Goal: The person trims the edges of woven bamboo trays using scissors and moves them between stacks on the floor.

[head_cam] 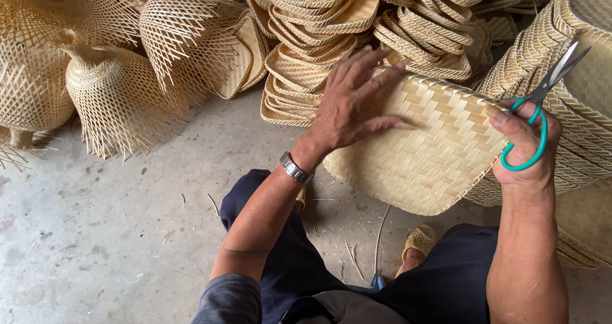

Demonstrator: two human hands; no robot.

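Both hands work on one flat woven bamboo tray (427, 152), which sits tilted across the person's lap with its underside up, apparently so the woven face and rim can be checked. Spread open, the left hand (349, 110) lies palm down on the upper left part of the weave, steadying it; a metal wristwatch (296, 168) sits on that wrist. Closed on the tray's right edge, the right hand (524, 147) pinches the rim under the thumb while its fingers pass through the handles of a pair of green-handled steel scissors (542, 110), whose blades point up and away from the tray, seemingly parked there for use. Behind, along the far edge of the grey concrete floor (95, 235), lies the largest mass: leaning stacks of finished woven bamboo trays (319, 37), nested one inside another, with a further tall stack of trays (580, 75) at the right, just behind the scissors. At the far left corner stand unfinished bamboo baskets with loose splayed strips (121, 88), nothing visible in them. Thin bamboo trimmings (347, 247) are scattered on the floor between the person's dark trousers (293, 260), near a woven sandal (419, 240).
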